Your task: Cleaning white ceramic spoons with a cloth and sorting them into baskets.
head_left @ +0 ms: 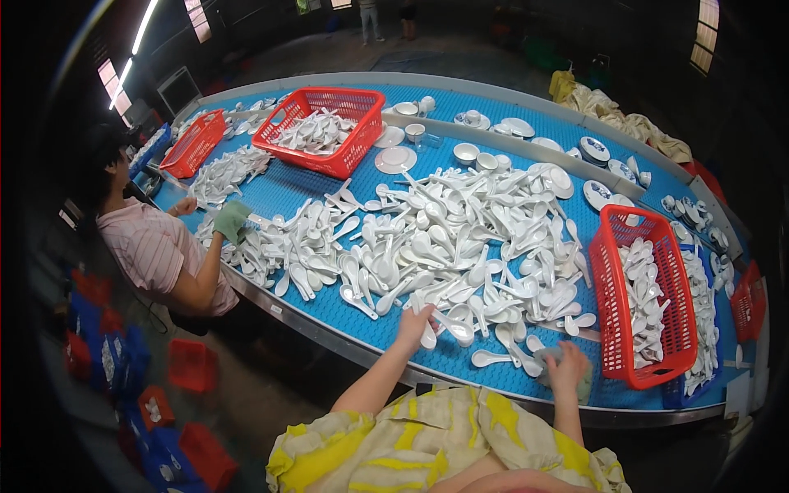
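Observation:
A large heap of white ceramic soup spoons [444, 226] lies on the blue work surface in front of me. At the heap's near edge, my left hand [413, 325] is closed on a white spoon [428, 335], with another spoon [457, 329] right beside its fingers. Farther right, my right hand [569, 366] grips a grey-green cloth [584, 388], its fingers partly blurred. Just left of that cloth, a few loose spoons [491, 358] rest on the blue surface.
Close on the right stands a red plastic basket [608, 292] of spoons. Another red basket [362, 146] of spoons sits at the back. Plates [396, 159] and bowls [465, 153] line the far side. At left, a co-worker [160, 246] holds a green cloth [233, 220].

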{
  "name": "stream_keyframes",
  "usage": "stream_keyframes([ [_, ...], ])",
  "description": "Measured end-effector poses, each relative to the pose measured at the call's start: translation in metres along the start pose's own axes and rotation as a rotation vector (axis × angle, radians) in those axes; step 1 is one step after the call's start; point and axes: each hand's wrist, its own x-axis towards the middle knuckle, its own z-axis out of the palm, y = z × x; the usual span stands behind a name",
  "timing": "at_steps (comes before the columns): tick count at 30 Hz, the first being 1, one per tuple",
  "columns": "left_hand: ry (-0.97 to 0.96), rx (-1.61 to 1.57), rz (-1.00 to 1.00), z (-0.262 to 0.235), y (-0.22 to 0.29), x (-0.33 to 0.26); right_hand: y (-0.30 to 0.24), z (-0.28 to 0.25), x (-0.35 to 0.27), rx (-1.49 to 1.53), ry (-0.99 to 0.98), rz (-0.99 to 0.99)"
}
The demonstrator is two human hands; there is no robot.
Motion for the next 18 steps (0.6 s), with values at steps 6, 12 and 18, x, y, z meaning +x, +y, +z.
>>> stream_keyframes([
  [6,-0.037,-0.326,-0.033,-0.032,0.01,-0.008,-0.052,0.043,0.004,0.201,-0.232,-0.178],
  [12,0.017,-0.442,-0.056,-0.056,-0.005,-0.018,-0.052,0.043,0.007,0.378,-0.343,-0.13],
  [18,0.169,-0.413,-0.091,-0.043,0.004,-0.005,-0.029,0.033,0.026,1.045,-0.414,0.419],
])
